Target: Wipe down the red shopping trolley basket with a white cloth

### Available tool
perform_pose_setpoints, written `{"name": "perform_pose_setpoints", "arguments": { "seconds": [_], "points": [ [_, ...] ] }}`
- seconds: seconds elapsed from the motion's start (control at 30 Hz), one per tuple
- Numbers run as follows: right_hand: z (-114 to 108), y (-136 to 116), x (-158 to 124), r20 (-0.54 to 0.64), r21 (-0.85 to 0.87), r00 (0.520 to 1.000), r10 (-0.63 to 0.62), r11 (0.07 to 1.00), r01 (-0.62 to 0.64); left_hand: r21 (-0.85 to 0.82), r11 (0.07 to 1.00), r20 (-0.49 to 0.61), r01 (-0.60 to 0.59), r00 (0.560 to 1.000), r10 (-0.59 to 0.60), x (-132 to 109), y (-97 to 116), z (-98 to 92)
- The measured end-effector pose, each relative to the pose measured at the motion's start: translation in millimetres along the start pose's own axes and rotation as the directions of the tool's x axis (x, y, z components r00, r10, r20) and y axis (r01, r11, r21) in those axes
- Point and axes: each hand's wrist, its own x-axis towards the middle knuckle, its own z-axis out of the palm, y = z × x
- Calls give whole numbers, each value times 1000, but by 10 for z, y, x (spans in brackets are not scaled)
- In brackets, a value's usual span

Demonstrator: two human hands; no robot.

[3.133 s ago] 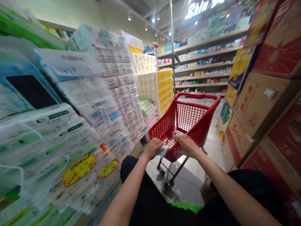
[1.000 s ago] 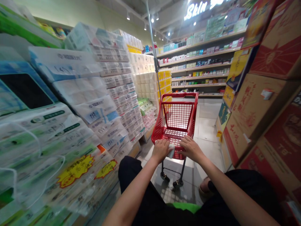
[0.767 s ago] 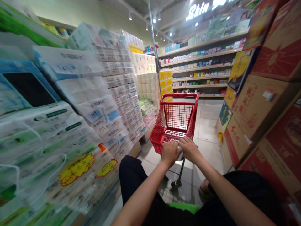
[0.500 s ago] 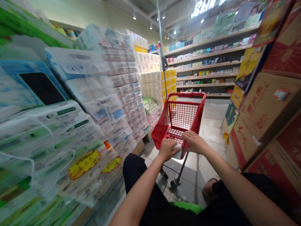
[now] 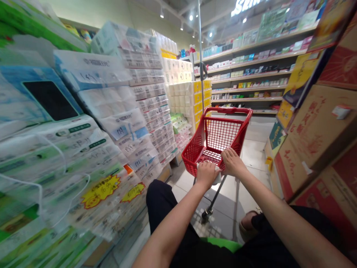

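Both hands on near rim of red cart (image 5: 223, 130), side by side. Left hand (image 5: 206, 174) curled over rim and white cloth (image 5: 216, 178); right hand (image 5: 232, 162) fingers closed on rim. Cart directly ahead, long axis pointing far. Tissue packs (image 5: 111, 111) left, cartons (image 5: 315, 126) right.

The aisle is brightly and evenly lit from small white ceiling spotlights (image 5: 191, 17) at twelve o'clock and a glowing white shop sign (image 5: 245, 5) at one o'clock, clipped by the frame. The glossy grey floor tiles (image 5: 252, 143) throw back pale glare, with soft shadow under the red plastic mesh shopping cart (image 5: 220, 136). Strong wide-angle bending curves the plastic-wrapped white tissue packs (image 5: 92, 123) at nine o'clock and the brown cardboard boxes (image 5: 315, 126) at three o'clock; both edges smear with motion blur, while the centre stays fairly sharp.
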Motion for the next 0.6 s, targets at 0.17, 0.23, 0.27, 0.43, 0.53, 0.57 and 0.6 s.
{"name": "perform_pose_setpoints", "arguments": {
  "seconds": [0.17,0.23,0.27,0.43,0.53,0.57,0.6],
  "points": [
    [39,64,-22,-13,-28,999,47,998,-47,19,989,65,147,987,-148,212,297,61],
    [66,72,-36,-21,-25,998,61,998,-62,22,985,110,172,979,-173,283,327,40],
    [79,75,-43,-21,-20,998,67,998,-67,27,982,137,186,973,-188,309,331,28],
    [120,101,-75,1,18,996,89,996,-89,19,989,138,146,979,-147,236,261,21],
    [133,144,-90,23,54,996,80,995,-82,-23,999,42,-44,998,45,29,87,40],
    [138,162,-94,31,65,997,73,995,-75,-36,993,24,-111,993,112,-42,3,35],
    [144,179,-98,39,74,997,65,995,-68,-51,985,14,-166,986,167,-104,-92,21]
  ]
}}
